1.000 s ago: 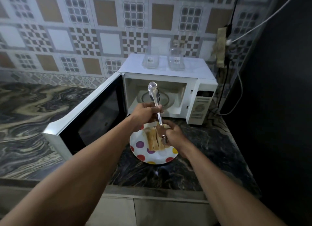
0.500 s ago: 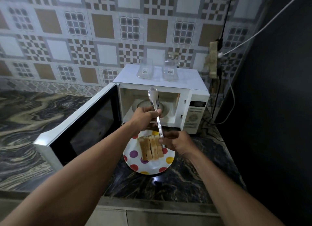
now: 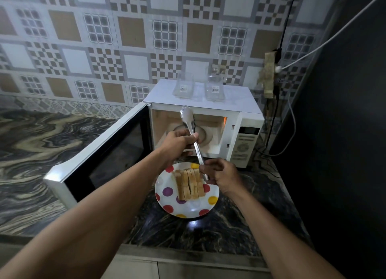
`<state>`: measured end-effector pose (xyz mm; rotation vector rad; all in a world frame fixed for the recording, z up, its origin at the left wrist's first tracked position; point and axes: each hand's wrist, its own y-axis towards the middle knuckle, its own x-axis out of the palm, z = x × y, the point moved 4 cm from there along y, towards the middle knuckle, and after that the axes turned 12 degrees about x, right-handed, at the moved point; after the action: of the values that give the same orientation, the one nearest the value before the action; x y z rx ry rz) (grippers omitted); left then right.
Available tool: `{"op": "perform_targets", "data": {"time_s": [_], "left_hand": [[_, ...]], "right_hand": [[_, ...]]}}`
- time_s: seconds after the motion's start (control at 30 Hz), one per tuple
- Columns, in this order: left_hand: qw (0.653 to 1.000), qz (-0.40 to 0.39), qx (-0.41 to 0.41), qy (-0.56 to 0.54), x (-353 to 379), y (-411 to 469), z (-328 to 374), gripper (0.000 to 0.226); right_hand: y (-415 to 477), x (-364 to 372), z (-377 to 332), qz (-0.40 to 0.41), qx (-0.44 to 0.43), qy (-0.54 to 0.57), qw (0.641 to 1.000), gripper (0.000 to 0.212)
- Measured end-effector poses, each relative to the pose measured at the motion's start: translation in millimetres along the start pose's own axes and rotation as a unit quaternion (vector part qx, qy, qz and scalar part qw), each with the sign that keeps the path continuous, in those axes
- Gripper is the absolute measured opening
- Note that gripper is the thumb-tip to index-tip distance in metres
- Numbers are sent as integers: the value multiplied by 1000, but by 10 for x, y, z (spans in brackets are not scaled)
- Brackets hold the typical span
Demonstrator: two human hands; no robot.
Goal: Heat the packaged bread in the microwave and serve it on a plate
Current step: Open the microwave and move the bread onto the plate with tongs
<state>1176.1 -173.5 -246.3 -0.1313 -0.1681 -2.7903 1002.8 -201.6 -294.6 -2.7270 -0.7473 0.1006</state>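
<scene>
Bread (image 3: 189, 183) slices stand on edge in a row on the white plate (image 3: 167, 197) with coloured dots, which sits on the dark marbled counter (image 3: 219, 226) at about 6 o'clock from the microwave (image 3: 208, 120), just in front of it. From your head camera, the one view here, your left hand (image 3: 177, 145) is wrapped around the middle of a pair of metal tongs (image 3: 193, 141), fingers curled shut on the shaft, at roughly 12 o'clock from the plate. Your right hand (image 3: 221, 175) pinches the lower end of the same tongs, at about 2 o'clock from the bread and just beside the rightmost slice; whether it touches that slice you cannot tell. The tongs slant up and away, with their scalloped tips in front of the open oven cavity, and the two arms look pressed together, with nothing gripped between the tips. The microwave door (image 3: 100, 153) is swung wide to 9 o'clock, its dark window facing you, and the glass turntable (image 3: 203, 135) inside is partly hidden behind your left hand. An orange glow shows at the cavity's right wall. On the microwave's top, at 12 o'clock, stand two clear containers (image 3: 184, 86) with barcode labels, side by side and slightly apart. At 3 o'clock from the microwave a power strip (image 3: 269, 74) hangs on the wall with a white cable (image 3: 334, 35) and a black one plugged in. Patterned tiles (image 3: 129, 32) cover the wall behind
</scene>
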Motion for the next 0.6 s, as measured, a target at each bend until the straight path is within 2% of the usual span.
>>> {"op": "perform_targets", "data": {"time_s": [0.17, 0.27, 0.4, 0.53, 0.6], "left_hand": [[1000, 0, 0, 1, -41, -16, -9, 18], [1000, 1, -2, 3, -55, -33, -19, 21], [1000, -9, 0, 10, -48, -52, 4, 23], [1000, -27, -6, 11, 3, -67, 13, 32], [999, -34, -9, 6, 27, -86, 9, 30]], "right_hand": [[-11, 53, 59, -37, 30, -14, 999, 36], [-15, 50, 40, -36, 23, -33, 999, 35], [-13, 60, 13, -13, 17, -19, 1000, 33], [23, 65, -4, 58, 19, -18, 998, 37], [-2, 80, -46, 70, -6, -44, 997, 35]]}}
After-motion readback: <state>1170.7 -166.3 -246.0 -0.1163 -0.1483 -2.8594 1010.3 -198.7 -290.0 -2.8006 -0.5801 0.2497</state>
